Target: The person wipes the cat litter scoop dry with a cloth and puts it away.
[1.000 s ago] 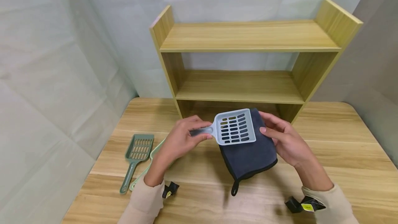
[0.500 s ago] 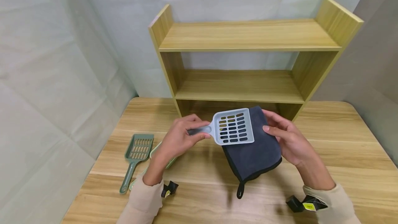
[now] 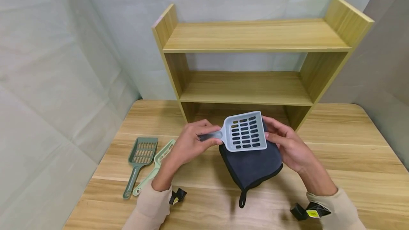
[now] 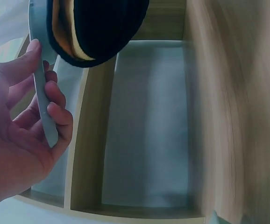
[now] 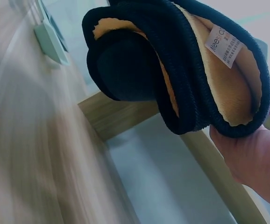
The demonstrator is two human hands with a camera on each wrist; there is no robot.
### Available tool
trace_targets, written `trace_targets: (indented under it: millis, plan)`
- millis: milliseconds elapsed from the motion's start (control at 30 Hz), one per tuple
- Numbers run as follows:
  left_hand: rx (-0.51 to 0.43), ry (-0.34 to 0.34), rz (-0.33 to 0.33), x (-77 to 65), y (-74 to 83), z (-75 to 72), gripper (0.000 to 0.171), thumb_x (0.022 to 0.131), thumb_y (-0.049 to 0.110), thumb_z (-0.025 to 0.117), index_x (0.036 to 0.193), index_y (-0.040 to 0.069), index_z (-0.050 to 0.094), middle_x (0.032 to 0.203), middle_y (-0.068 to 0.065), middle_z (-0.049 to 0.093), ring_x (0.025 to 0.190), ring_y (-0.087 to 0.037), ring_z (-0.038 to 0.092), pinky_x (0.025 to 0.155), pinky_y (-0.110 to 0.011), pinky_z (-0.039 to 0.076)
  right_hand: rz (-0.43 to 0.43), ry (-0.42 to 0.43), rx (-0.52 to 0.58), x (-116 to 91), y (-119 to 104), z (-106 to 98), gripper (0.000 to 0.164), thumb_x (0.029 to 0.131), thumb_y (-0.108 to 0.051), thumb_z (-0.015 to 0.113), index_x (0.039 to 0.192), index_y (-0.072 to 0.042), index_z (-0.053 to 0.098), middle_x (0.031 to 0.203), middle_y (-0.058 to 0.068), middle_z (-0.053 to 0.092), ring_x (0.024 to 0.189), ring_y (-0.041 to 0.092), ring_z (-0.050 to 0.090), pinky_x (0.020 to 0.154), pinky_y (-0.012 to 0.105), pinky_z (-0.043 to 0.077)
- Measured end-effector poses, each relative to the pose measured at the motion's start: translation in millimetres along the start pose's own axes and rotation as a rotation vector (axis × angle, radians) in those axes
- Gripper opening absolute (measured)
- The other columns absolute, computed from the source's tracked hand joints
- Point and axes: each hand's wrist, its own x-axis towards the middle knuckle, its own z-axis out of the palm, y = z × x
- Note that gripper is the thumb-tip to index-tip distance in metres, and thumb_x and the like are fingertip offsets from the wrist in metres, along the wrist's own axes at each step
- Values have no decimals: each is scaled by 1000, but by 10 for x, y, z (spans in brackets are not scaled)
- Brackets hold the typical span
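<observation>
In the head view my left hand (image 3: 193, 139) pinches the handle of a pale blue-grey litter scoop (image 3: 227, 135), its slotted head pointing right. My right hand (image 3: 287, 146) grips the side of a folded dark navy cloth (image 3: 252, 168), thumb on top and fingers behind. The scoop head lies over the cloth's upper part; the right thumb tip is at its front edge, though whether it touches I cannot tell. A black loop hangs from the cloth's lower corner. The right wrist view shows the cloth's orange inner side and a white label (image 5: 223, 45).
A dark green litter scoop (image 3: 135, 168) and a pale green one (image 3: 156, 169) lie on the wooden table (image 3: 204, 208), left of and partly behind my left forearm. Behind my hands stands a wooden shelf unit (image 3: 246, 97). Pale fabric walls (image 3: 48, 81) surround the table.
The cloth and right hand shift slightly right, then back left; the scoop and left hand have now moved right. The scoop covers more of the cloth's top, and more of the pale green scoop shows.
</observation>
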Motion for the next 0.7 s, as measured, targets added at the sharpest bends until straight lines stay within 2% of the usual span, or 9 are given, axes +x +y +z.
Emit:
trace_targets:
  millis: [167, 300, 567, 700]
  plan:
    - [-15, -4, 0, 2, 6, 28, 34, 85, 14, 92, 118, 8, 84, 98, -3, 77, 81, -11, 62, 71, -25, 50, -44, -47, -1, 12, 58, 9, 53, 108, 9, 45, 146, -23, 64, 135, 0, 70, 119, 12, 70, 95, 25, 59]
    - [-7, -8, -8, -3, 12, 13, 34, 85, 14, 91, 118, 8, 83, 98, -3, 77, 82, -11, 63, 72, -25, 51, -57, -48, -13, 10, 60, 9, 53, 108, 9, 45, 146, -23, 64, 135, 0, 70, 119, 12, 70, 95, 25, 59]
    - [23, 1, -9, -11, 54, -76, 35, 85, 15, 92, 118, 7, 83, 96, -2, 76, 80, -10, 63, 70, -25, 51, 14, 5, -5, -18, -52, 2, 54, 107, 9, 46, 144, -25, 67, 132, 0, 70, 115, 13, 72, 89, 27, 62]
    - [32, 20, -19, -19, 49, -123, 35, 85, 15, 92, 118, 7, 83, 94, -2, 76, 78, -10, 61, 69, -24, 50, 22, -12, 43, -51, -128, -29, 54, 108, 9, 45, 146, -22, 66, 130, 2, 70, 111, 15, 74, 86, 30, 64]
